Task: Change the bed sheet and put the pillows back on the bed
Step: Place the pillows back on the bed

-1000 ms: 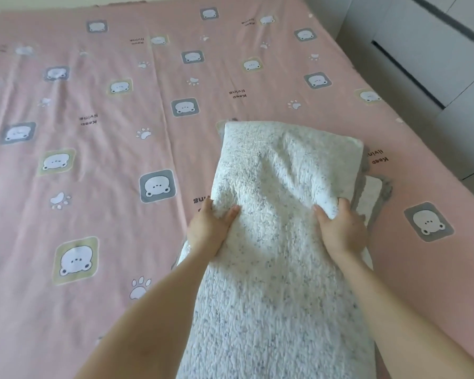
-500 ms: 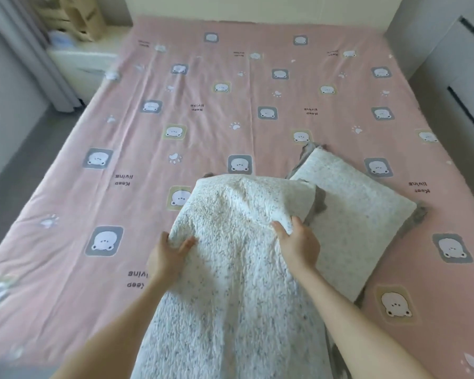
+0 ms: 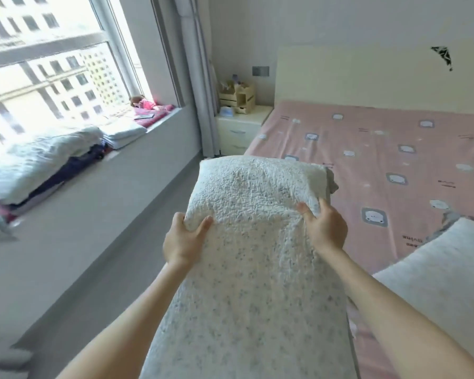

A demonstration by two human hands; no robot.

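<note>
Held pillow (image 3: 246, 242) at 6 o'clock, above the edge of the pink sheet (image 3: 381, 149); my left hand (image 3: 185, 239) and right hand (image 3: 324, 228) each gripped its quilted cover. Second pillow (image 3: 449, 283) lay on that sheet at 4 o'clock. I judged it best carried level to the headboard (image 3: 367, 77) at 2 o'clock.

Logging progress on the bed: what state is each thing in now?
Held pillow: raised, in both hands.
Left hand: grips the pillow's left side.
Right hand: grips its right side.
Second pillow: lying on the sheet.
Sheet: spread out flat.
Nightstand drawers: closed.
Curtain: drawn aside.
</note>
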